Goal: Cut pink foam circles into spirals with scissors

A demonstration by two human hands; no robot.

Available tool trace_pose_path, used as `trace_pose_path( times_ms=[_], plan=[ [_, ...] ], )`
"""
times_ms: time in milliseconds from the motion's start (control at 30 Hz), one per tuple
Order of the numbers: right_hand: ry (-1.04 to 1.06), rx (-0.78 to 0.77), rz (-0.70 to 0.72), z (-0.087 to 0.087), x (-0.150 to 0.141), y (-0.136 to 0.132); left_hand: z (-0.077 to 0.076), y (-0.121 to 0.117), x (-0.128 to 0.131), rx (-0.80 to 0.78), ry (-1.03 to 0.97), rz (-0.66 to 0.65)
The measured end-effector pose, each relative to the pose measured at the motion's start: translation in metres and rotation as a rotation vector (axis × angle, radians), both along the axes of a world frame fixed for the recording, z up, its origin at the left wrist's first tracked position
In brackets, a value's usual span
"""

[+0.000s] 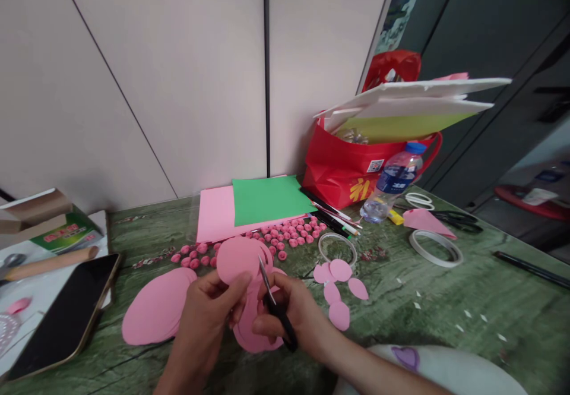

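Observation:
Between its thumb and fingers, my left hand [222,303] pinches a pink paper circle [238,258]. Black-handled scissors [276,309] are gripped in my right hand [296,312], their blades at the right edge of the circle, where a curved strip of paper curls away. More pink paper rounds [253,332] lie beneath both hands, partly hidden by them. To the left rests a stack of pink paper ovals [154,309]. Several small pink paper petals [339,315] are scattered to the right of the scissors.
Behind my hands sit many small rolled pink paper buds [278,234] and green paper [267,199] over pink sheets. A red bag [333,163] and a water bottle [394,184] stand at the back right. Tape rolls [436,247] lie right; a phone [66,312] lies left.

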State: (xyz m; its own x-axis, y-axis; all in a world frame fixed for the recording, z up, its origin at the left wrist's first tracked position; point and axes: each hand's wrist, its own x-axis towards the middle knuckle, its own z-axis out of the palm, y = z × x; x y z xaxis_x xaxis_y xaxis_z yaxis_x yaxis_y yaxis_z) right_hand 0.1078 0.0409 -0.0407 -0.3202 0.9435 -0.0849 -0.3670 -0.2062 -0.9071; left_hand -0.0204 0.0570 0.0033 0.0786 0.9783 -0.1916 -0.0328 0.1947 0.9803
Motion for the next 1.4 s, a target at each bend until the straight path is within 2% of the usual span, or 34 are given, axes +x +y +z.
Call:
trace_pose_path(
  times_ms=[200,567,1400],
  plan=[
    [0.006,0.055,-0.034,0.0024,0.0017,0.0015,-0.0005,0.0005,0.0013,0.009,0.096,-0.055],
    [0.045,0.047,-0.01,-0.0014,0.0031,0.0024,-0.0014,0.0003,0.0002,0.011,0.107,-0.041],
    [-0.044,0.008,-0.036,0.0012,0.0021,0.0016,0.0007,0.0005,0.0009,0.026,-0.038,0.032]
  ],
)
